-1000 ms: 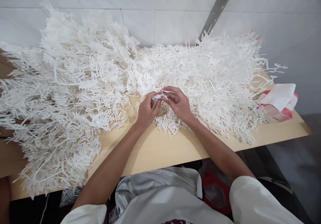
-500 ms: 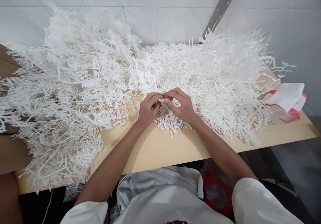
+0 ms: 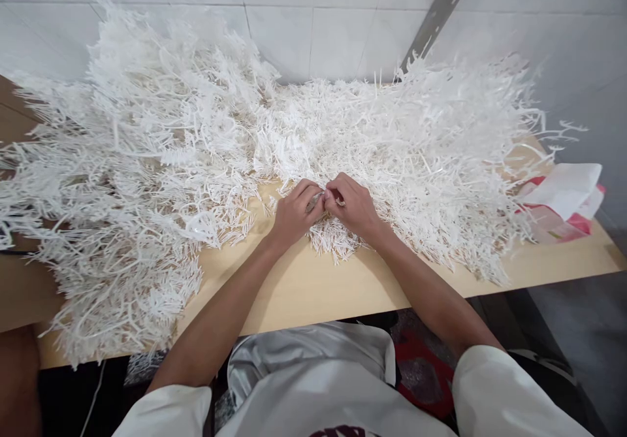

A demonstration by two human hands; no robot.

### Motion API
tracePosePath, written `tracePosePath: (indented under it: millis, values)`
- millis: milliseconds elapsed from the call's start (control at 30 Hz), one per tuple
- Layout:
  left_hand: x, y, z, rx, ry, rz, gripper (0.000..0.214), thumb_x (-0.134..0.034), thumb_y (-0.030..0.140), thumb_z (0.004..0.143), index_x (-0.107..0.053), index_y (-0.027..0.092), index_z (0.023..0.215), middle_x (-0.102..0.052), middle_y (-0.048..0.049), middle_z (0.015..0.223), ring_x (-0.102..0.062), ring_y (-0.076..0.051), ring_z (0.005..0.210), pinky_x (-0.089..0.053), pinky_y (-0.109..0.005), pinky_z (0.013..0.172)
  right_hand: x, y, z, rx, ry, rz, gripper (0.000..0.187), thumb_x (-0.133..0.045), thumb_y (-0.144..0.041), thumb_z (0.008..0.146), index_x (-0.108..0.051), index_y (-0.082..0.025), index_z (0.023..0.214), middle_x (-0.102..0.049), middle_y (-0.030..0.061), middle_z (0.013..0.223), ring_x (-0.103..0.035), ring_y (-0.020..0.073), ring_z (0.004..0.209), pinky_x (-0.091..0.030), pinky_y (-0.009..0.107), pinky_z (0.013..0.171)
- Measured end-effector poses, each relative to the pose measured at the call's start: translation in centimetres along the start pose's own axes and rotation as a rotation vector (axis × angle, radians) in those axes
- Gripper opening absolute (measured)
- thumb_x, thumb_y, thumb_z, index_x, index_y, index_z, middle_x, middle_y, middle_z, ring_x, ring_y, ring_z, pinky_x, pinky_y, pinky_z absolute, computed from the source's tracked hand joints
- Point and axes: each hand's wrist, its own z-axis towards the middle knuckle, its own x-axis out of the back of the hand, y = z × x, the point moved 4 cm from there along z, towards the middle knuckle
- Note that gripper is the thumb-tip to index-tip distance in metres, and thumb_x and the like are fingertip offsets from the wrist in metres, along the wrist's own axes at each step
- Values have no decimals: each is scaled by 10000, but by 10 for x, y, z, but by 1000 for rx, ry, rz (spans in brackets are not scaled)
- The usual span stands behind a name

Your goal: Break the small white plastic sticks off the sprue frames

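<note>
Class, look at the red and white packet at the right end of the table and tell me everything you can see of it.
The packet lies flat on the right end of the wooden table, close to the wall. It looks like a soft plastic wrapper, partly clear, with red edges, and a white sheet sticks up from its top like a tissue. The edge of the white plastic sprig pile reaches its left side. No hand touches it.

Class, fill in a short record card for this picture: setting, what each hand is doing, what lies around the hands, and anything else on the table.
Setting: wooden table against a white tiled wall
Left hand: fingers pinched on a small white plastic piece
Right hand: pinching the same piece, knuckles touching the left hand
Around hands: heaps of white plastic branched sprues
Else: red and white bag at the table's right end
</note>
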Motion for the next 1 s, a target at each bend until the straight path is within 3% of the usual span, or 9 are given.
tracePosePath:
  millis: [133,333,567,667,833,1000]
  values:
    - [-1,0,0,29,9,30,179,-480,282,955,-592,186,853,-616,-9,858,-555,-94,733,-395,-222,617,-3,-7,-1,30,61,-127,181,-427,-202,950,-541,-197,810,-541,-4,715,-434,102,608,-330,262,560]
    - [0,1,1,95,38,51,224,-487,296,941,-545,187,753,-569,5,753,-499,-103,681,-367,-242,624,-8,-4,-4,-219,86,91,149,-476,-218,916,-504,-214,770,-526,-24,717,-456,101,637,-358,253,601]
    - [-1,-3,0,150,31,51,258,-480,309,937,-494,188,710,-544,12,724,-475,-108,683,-349,-247,638,-15,-2,-3,-309,74,223,176,-466,-275,912,-498,-218,749,-524,-19,722,-456,110,653,-379,264,645]
    - [-1,-6,1,173,34,54,256,-490,302,926,-472,190,698,-529,16,707,-455,-109,663,-338,-251,630,-17,2,1,-383,8,337,179,-480,-296,887,-489,-216,727,-490,-30,673,-431,107,618,-353,267,615]
    - [-4,-10,6,187,-23,60,244,-503,305,916,-461,192,705,-516,19,721,-446,-110,660,-324,-256,622,-24,11,7,-538,-274,584,201,-456,-312,866,-442,-216,689,-412,-62,582,-378,91,544,-293,259,556]
    - [-7,-12,7,226,-54,87,253,-504,305,913,-449,191,694,-519,17,722,-456,-113,666,-307,-266,617,-24,15,8,-543,-280,598,217,-456,-282,850,-387,-222,653,-368,-66,556,-339,89,536,-259,255,539]
